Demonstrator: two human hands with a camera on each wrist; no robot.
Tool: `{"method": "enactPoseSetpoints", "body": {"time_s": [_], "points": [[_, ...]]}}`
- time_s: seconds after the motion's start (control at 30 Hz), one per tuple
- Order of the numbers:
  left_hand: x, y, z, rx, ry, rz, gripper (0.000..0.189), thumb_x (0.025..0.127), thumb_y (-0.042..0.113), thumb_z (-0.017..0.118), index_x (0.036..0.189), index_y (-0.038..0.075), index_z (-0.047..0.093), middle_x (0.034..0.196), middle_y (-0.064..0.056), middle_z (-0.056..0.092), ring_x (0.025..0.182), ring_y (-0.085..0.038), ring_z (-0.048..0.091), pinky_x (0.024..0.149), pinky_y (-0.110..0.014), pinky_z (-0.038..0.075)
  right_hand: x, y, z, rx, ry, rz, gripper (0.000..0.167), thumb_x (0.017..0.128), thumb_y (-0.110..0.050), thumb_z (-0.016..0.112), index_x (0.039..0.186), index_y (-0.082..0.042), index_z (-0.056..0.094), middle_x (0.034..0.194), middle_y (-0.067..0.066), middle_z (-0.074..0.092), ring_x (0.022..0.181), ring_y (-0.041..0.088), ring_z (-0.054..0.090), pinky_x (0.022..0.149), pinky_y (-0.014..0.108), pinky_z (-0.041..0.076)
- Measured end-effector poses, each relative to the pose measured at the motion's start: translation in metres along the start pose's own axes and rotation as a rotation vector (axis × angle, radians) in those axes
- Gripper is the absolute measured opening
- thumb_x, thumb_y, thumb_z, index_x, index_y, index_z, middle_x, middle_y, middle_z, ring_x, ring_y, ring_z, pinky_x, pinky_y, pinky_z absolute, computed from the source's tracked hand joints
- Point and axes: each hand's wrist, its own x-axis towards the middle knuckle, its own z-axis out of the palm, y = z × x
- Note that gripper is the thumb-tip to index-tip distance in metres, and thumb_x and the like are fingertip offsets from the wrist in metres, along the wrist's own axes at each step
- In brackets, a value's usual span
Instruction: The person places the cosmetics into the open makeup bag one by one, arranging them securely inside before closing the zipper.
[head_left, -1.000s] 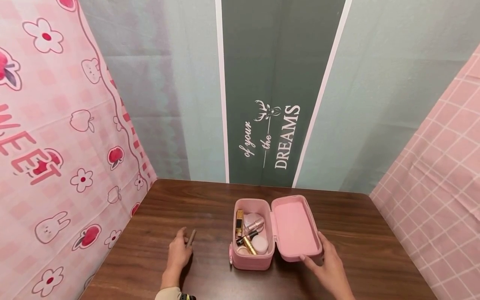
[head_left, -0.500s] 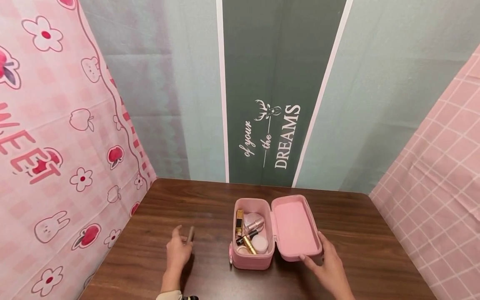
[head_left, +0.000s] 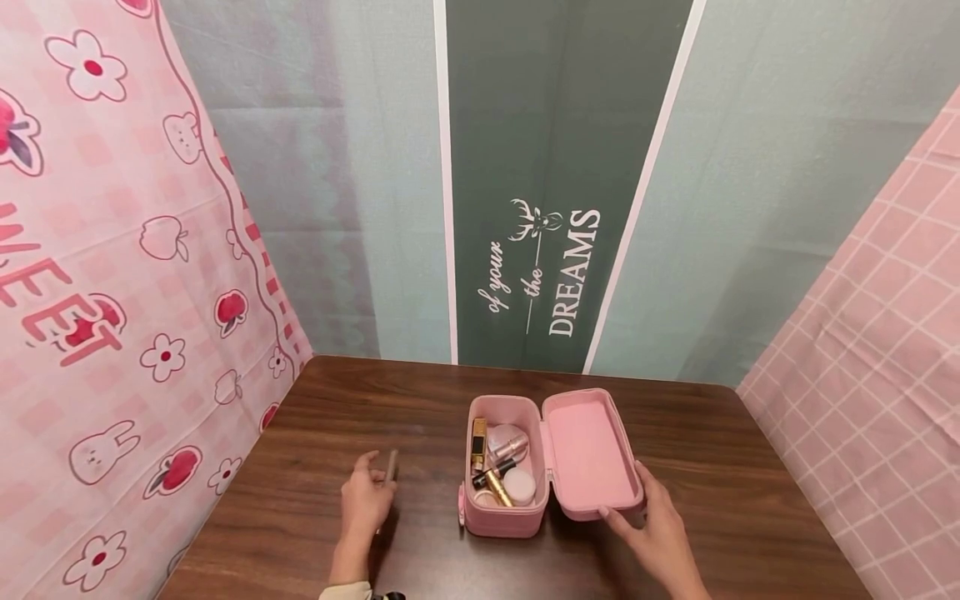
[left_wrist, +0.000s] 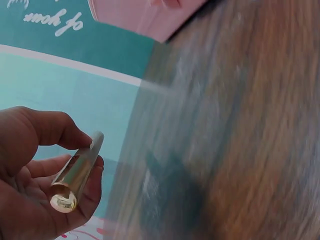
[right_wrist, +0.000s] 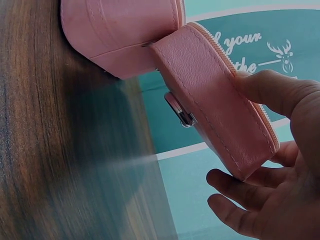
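Note:
A pink zip-up makeup case (head_left: 505, 525) stands on the table, its lid (head_left: 588, 454) folded back to the right. My right hand (head_left: 658, 529) holds the lid at its near right corner; in the right wrist view the thumb lies on the zipped edge and the fingers are under the lid (right_wrist: 210, 95). Left of the case, my left hand (head_left: 366, 502) pinches a slim cosmetic tube with a shiny gold end (left_wrist: 77, 172) between thumb and fingers, above the table. Inside the case lie a gold-and-black lipstick (head_left: 479, 446), a gold tube (head_left: 498, 489) and a round white-lidded jar (head_left: 519, 487).
The dark wooden table (head_left: 420, 417) reaches back to a green and grey curtain (head_left: 525, 167). Pink patterned cloths hang at the left (head_left: 135, 275) and right (head_left: 885, 333). A clasp (head_left: 462, 506) sticks out from the case's left side.
My left hand has shifted a little to the right, nearer the case, with the tube in its fingers. The right hand, lid and case have stayed in place.

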Motion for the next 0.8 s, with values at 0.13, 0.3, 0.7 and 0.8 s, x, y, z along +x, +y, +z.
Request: {"method": "enactPoseSetpoints", "body": {"time_s": [0.13, 0.3, 0.7, 0.8], "points": [[-0.004, 0.01, 0.003, -0.027, -0.008, -0.004, 0.058, 0.072, -0.003, 0.067, 0.127, -0.003, 0.048, 0.087, -0.011, 0.067, 0.076, -0.024, 0.065, 0.064, -0.04, 0.049, 0.0, 0.0, 0.001, -0.001, 0.006, 0.008, 0.082, 0.071, -0.022, 0.081, 0.133, 0.008, 0.037, 0.107, 0.026, 0.052, 0.076, 0.025, 0.05, 0.06, 0.035, 0.042], [-0.008, 0.023, 0.008, -0.074, 0.003, 0.002, 0.059, 0.069, -0.005, 0.068, 0.125, -0.001, 0.049, 0.086, -0.012, 0.067, 0.073, -0.022, 0.066, 0.061, -0.037, 0.05, 0.0, 0.001, 0.003, 0.002, 0.004, 0.007, 0.083, 0.071, -0.022, 0.081, 0.133, 0.008, 0.037, 0.107, 0.025, 0.052, 0.076, 0.024, 0.05, 0.06, 0.033, 0.042], [-0.021, 0.046, 0.02, -0.171, -0.022, 0.069, 0.06, 0.066, -0.007, 0.066, 0.123, -0.002, 0.05, 0.084, -0.009, 0.066, 0.068, -0.019, 0.064, 0.057, -0.032, 0.05, -0.002, 0.002, 0.003, 0.004, 0.001, 0.005, 0.082, 0.072, -0.022, 0.081, 0.133, 0.01, 0.036, 0.11, 0.028, 0.05, 0.077, 0.026, 0.051, 0.061, 0.037, 0.043], [-0.022, 0.054, 0.024, -0.206, -0.041, 0.064, 0.06, 0.068, -0.007, 0.067, 0.124, -0.002, 0.049, 0.085, -0.01, 0.066, 0.07, -0.02, 0.065, 0.057, -0.031, 0.051, -0.002, 0.002, 0.002, 0.007, 0.008, -0.001, 0.082, 0.072, -0.022, 0.08, 0.133, 0.011, 0.036, 0.109, 0.028, 0.05, 0.076, 0.026, 0.05, 0.061, 0.037, 0.043]]}}
